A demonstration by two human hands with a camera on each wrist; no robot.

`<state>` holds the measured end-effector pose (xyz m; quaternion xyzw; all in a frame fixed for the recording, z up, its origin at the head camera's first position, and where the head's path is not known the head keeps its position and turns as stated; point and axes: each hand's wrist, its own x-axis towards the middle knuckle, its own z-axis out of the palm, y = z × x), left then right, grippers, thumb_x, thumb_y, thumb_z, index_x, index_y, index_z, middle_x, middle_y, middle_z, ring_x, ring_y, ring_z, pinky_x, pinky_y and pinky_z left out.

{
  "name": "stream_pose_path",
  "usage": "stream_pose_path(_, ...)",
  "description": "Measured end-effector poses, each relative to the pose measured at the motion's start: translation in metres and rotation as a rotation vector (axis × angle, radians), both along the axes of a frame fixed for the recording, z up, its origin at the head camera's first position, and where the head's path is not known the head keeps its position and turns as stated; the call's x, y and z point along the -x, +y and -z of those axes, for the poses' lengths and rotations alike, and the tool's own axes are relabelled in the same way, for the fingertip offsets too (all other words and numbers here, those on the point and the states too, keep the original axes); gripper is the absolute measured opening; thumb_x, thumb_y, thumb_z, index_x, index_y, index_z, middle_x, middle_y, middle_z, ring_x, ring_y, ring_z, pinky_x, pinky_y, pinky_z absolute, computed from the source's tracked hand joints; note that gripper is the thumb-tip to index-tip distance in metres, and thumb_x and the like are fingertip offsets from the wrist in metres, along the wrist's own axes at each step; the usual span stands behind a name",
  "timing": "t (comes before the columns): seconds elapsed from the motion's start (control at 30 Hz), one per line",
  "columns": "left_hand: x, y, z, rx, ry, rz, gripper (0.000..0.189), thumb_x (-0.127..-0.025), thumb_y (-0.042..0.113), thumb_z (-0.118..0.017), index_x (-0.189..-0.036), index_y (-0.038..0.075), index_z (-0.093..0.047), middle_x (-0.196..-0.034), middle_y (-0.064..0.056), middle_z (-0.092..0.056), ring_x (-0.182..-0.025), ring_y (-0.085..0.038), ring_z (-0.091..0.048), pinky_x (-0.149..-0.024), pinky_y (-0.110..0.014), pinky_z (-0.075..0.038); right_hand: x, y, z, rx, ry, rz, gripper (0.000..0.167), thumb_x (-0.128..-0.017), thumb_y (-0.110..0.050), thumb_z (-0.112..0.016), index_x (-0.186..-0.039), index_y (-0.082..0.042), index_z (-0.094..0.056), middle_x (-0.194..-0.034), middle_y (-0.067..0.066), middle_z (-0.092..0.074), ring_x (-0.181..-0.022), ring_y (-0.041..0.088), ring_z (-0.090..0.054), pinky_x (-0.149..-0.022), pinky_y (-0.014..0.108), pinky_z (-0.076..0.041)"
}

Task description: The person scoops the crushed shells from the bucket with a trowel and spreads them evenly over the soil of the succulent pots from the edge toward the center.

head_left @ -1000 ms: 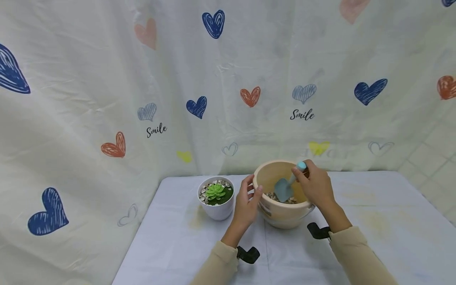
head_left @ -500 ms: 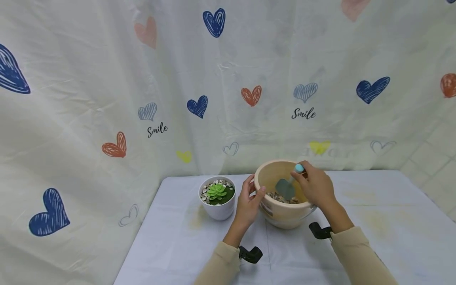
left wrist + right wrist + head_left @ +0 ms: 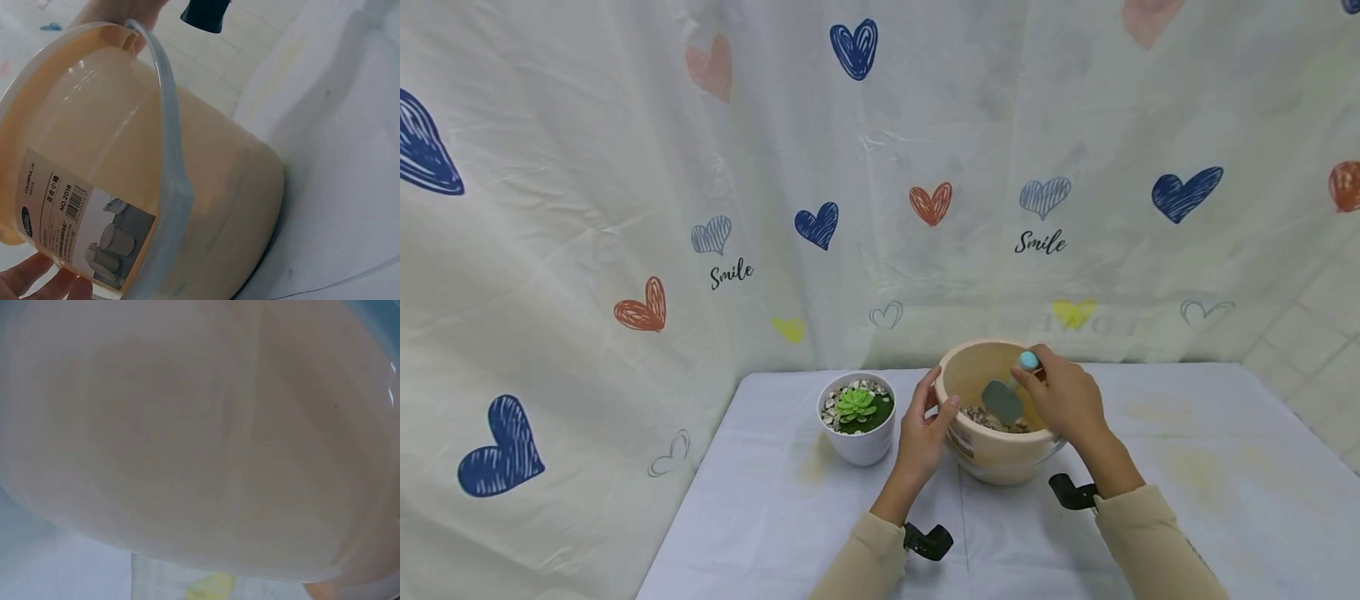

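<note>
"Trowel (image 3: pixel 1003 403), where is it?"
"Blade inside the cream bucket (image 3: pixel 1000 461), near the pebbles (image 3: pixel 988 419); right hand (image 3: pixel 1067 401) grips the handle (image 3: pixel 1028 361)."
"And the left hand (image 3: pixel 921 435)?"
"Grasping that same bucket's side."

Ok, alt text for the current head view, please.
A person's right hand holds a small shovel inside a cream bucket; the left hand holds its side. A potted plant stands left of it on a white table.

The blue-grey trowel (image 3: pixel 1003 403) has tilted slightly, its handle end (image 3: pixel 1028 361) now lower and further left.
</note>
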<state>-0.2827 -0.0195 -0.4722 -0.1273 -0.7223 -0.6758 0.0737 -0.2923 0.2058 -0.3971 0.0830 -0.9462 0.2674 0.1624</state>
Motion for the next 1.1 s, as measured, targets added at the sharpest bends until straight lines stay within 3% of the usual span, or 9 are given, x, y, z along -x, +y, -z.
stream_pose_path(0.23,-0.0017,-0.0004,-0.0007,0.04,0.003,-0.009,0.055,-0.104,0.043,-0.055,-0.156,0.039,-0.038,-0.149,-0.01,-0.055,-0.137,-0.024,-0.054,-0.108,-0.05,-0.047,-0.0014,-0.0006,0.0003,0.003,-0.001,0.004,0.043,-0.105,-0.043,-0.055,-0.122,-0.004,-0.059,-0.091,0.014,-0.07,-0.067,0.023,-0.06,-0.055,0.033,-0.041)
stream_pose_path(0.47,-0.0005,0.0003,0.0005,0.041,0.001,-0.001,0.055,-0.104,0.044,-0.054,-0.156,0.04,-0.037,-0.147,-0.009,-0.056,-0.135,-0.023,-0.055,-0.108,-0.05,-0.048,-0.0023,-0.0003,-0.0004,0.0,-0.005,-0.001,0.044,-0.105,-0.048,-0.052,-0.114,-0.005,-0.059,-0.079,0.007,-0.061,-0.062,0.021,-0.052,-0.055,0.032,-0.036)
stream_pose_path(1.1,0.0003,0.0006,0.0011,0.013,-0.033,0.011,0.056,-0.103,0.044,-0.056,-0.155,0.042,-0.037,-0.149,-0.008,-0.054,-0.135,-0.024,-0.054,-0.107,-0.049,-0.05,-0.0033,-0.0003,-0.003,0.004,-0.01,-0.026,0.043,-0.105,-0.048,-0.051,-0.105,-0.006,-0.059,-0.073,0.004,-0.062,-0.058,0.017,-0.049,-0.053,0.032,-0.034)
